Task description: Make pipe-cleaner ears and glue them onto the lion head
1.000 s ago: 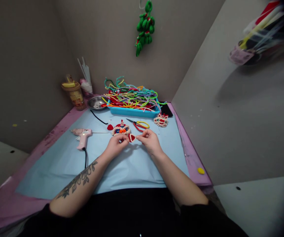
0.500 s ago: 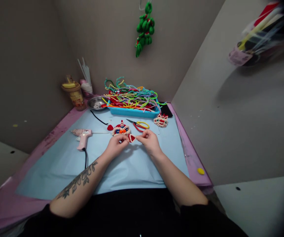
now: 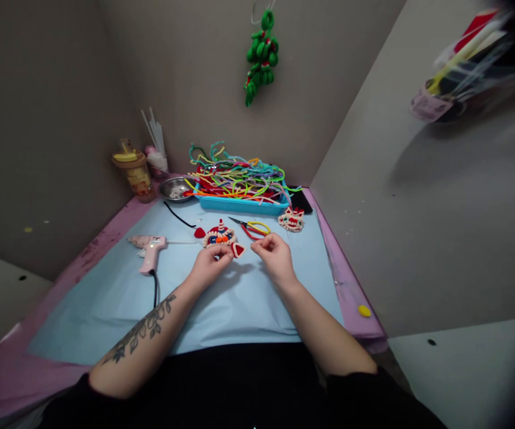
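Observation:
A small red triangle with a cream fuzzy border [image 3: 238, 250] is pinched in my left hand [image 3: 213, 263]. My right hand [image 3: 275, 256] is a short way to its right, thumb and forefinger pressed together; whatever may be between them is too small to make out. Just beyond my left hand lies a lion-like head of red, cream and blue pipe cleaners [image 3: 219, 234]. Beside that head, on its left, is a red fuzzy piece [image 3: 199, 232]. Scissors with red and yellow handles [image 3: 257, 229] lie beyond my right hand.
A pink glue gun [image 3: 151, 250] lies on the blue cloth [image 3: 248, 304] at left. Behind are a blue tray of pipe cleaners [image 3: 244, 206], a metal bowl [image 3: 177, 189] and a lidded cup [image 3: 136, 176]. A second lion-like head [image 3: 291, 219] sits at right.
My right hand has moved slightly right, away from the red triangle, which stays in my left hand. The gap between the hands is wider.

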The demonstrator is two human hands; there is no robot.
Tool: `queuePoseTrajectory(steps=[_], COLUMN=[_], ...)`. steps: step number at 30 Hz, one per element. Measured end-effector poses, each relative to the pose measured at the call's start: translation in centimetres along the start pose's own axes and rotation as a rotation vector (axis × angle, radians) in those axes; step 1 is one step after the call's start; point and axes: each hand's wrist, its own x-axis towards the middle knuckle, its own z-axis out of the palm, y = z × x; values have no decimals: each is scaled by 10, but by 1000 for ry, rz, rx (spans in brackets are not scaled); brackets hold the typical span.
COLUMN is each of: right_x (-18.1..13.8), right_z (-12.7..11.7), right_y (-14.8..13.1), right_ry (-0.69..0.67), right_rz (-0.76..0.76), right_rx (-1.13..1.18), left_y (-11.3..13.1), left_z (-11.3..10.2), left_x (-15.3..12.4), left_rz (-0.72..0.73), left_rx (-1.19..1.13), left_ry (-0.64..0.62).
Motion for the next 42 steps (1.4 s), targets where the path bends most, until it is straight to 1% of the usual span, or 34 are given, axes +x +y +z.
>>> queuePoseTrajectory(steps=[2,4,9,11,13,16,21,28,35,39,42], right_x=[0,-1,-3,-4,-4,-5,-7,-9,-9,-9,-9], right_z=[-2,-4,-5,-6,-6,-6,-5,-5,-4,-3,-3], right_y=[-1,-3,-8,-11,-13,-15,-14,-15,-18,-16,-11], right_ry=[26,-5,-239,-298,-326,-342,-352,-420,-417,-411,-405], right_rz=[-75,-121,-185,-200,-217,-213,-163,-103,-122,-104,-77], right_rx=[-29,-56,-76,-75,-72,-64,-54,-36,-30,-35,25], left_y=[1,2,3,1,0,0,3,8,7,6,7], left_z=[-1,-1,-3,-4,-4,-4,-4,-4,-3,-2,-3], left_x=[-1,-2,-4,-5,-5,-5,-6,-7,-7,-7,-7], left_rz=[19,70,247,279,299,314,294,290,309,316,294], left_rx=[-18,-26,-21,-10,-7,8,45,57,70,67,71], left_ry=[19,37,58,68,75,73,59,45,46,45,51])
